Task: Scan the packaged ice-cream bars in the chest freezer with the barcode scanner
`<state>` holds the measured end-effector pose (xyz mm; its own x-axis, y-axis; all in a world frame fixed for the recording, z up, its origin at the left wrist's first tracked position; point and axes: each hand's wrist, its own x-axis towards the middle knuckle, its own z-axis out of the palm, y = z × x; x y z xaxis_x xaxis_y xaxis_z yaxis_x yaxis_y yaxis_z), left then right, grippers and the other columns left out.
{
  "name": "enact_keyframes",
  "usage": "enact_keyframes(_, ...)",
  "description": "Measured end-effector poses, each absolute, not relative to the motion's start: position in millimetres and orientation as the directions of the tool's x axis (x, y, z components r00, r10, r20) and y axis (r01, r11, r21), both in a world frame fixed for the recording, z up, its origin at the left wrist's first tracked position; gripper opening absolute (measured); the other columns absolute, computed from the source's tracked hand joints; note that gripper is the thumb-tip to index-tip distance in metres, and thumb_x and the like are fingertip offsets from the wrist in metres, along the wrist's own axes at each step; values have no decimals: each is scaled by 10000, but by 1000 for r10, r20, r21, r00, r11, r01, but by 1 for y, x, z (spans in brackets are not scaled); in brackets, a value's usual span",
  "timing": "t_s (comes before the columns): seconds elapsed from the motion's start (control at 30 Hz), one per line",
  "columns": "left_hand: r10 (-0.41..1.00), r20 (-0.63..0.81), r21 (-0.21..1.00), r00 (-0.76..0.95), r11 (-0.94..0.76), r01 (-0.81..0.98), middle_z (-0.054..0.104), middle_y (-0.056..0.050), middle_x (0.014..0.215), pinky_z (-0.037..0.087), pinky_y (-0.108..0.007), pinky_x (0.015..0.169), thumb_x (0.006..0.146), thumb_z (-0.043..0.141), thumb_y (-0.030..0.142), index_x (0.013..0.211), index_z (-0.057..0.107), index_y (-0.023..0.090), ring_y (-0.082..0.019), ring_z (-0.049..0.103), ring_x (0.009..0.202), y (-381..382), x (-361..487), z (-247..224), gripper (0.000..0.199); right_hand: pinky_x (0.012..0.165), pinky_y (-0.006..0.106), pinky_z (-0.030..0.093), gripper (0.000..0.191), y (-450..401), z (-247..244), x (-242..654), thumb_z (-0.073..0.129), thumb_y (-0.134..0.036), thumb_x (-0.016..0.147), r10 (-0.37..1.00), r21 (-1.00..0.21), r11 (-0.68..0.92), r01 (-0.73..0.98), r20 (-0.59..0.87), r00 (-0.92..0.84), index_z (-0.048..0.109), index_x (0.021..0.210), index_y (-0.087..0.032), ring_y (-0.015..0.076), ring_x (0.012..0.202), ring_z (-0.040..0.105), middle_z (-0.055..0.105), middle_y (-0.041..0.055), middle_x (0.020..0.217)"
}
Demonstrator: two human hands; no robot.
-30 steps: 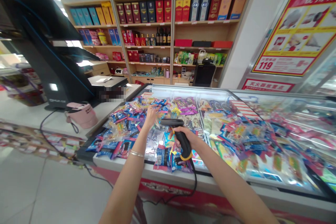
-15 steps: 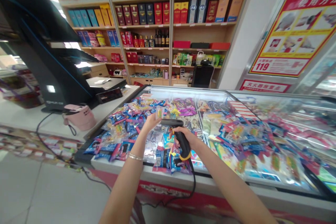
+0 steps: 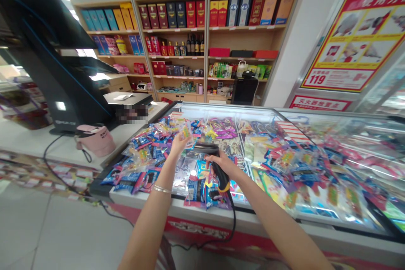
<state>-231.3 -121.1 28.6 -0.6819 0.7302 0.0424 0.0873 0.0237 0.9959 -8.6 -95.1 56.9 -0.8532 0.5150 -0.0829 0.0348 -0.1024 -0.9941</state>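
My left hand (image 3: 178, 143) is raised over the freezer, pinching a small clear snack packet (image 3: 186, 132) with yellow print. My right hand (image 3: 219, 163) is closed around the handle of a black handheld barcode scanner (image 3: 218, 168) with a yellow band near its base. The scanner's head points towards the far side of the freezer, close to the packet but apart from it. Beneath both hands, heaps of colourful snack packets (image 3: 148, 156) lie in a glass-topped chest freezer (image 3: 202, 112). A black cable runs from the scanner down over the freezer's front edge.
A black checkout screen stand (image 3: 47, 50) and a pink cap (image 3: 95, 141) stand on the white counter (image 3: 60, 147) to the left. Wooden shelves of boxed liquor (image 3: 177, 14) rise behind. A red and yellow poster (image 3: 351, 38) hangs at the right.
My left hand has lifted out of the pile with the small packet and moved towards the scanner. The scanner has shifted slightly lower and to the right.
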Motion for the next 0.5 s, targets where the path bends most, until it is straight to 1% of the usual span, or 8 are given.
enact_keyframes(0.1, 707, 145, 963, -693, 61, 263, 708, -43, 828, 534, -300, 717, 644, 732, 375, 1051, 652, 168, -216, 671, 827, -117, -237, 24, 464, 329, 220, 406, 162, -95, 57, -8, 592, -313, 681, 525, -995, -94, 32, -77, -848, 577, 704, -153, 118, 337, 518, 618, 8, 526)
enact_keyframes(0.17, 705, 180, 942, -686, 76, 326, 710, -43, 821, 526, -289, 716, 649, 720, 379, 1022, 667, 167, -221, 667, 841, -116, -239, 21, 432, 327, 219, 404, 164, -95, 57, -8, 595, -310, 682, 530, -996, -85, 30, -71, -845, 582, 722, -152, 119, 335, 518, 619, 8, 526)
enact_keyframes(0.23, 716, 162, 942, -679, 94, 324, 707, -40, 801, 526, -286, 688, 658, 710, 381, 1020, 666, 167, -217, 668, 811, -115, -241, 19, 422, 327, 222, 405, 164, -95, 56, -8, 596, -312, 685, 527, -996, -83, 24, -64, -847, 582, 719, -151, 119, 332, 516, 615, 8, 521)
enact_keyframes(0.37, 719, 102, 959, -687, 112, 260, 701, -40, 795, 532, -296, 648, 650, 724, 375, 1046, 649, 177, -208, 668, 761, -114, -243, 16, 450, 324, 228, 403, 168, -96, 55, -8, 596, -318, 685, 516, -994, -107, 10, -64, -854, 571, 699, -153, 116, 324, 504, 606, 7, 517)
enact_keyframes(0.43, 720, 100, 961, -687, 109, 254, 697, -45, 799, 536, -305, 640, 643, 733, 383, 1045, 642, 176, -207, 666, 751, -113, -243, 14, 461, 321, 229, 400, 179, -95, 54, -8, 609, -320, 675, 507, -991, -137, -9, -63, -860, 570, 733, -156, 119, 331, 510, 619, 6, 541)
enact_keyframes(0.5, 720, 134, 959, -681, 79, 272, 690, -52, 813, 542, -311, 634, 647, 730, 397, 1042, 629, 173, -205, 665, 745, -110, -242, 13, 465, 322, 230, 403, 206, -95, 55, -10, 627, -320, 663, 489, -982, -182, -41, -55, -870, 570, 780, -160, 121, 341, 515, 633, 5, 568)
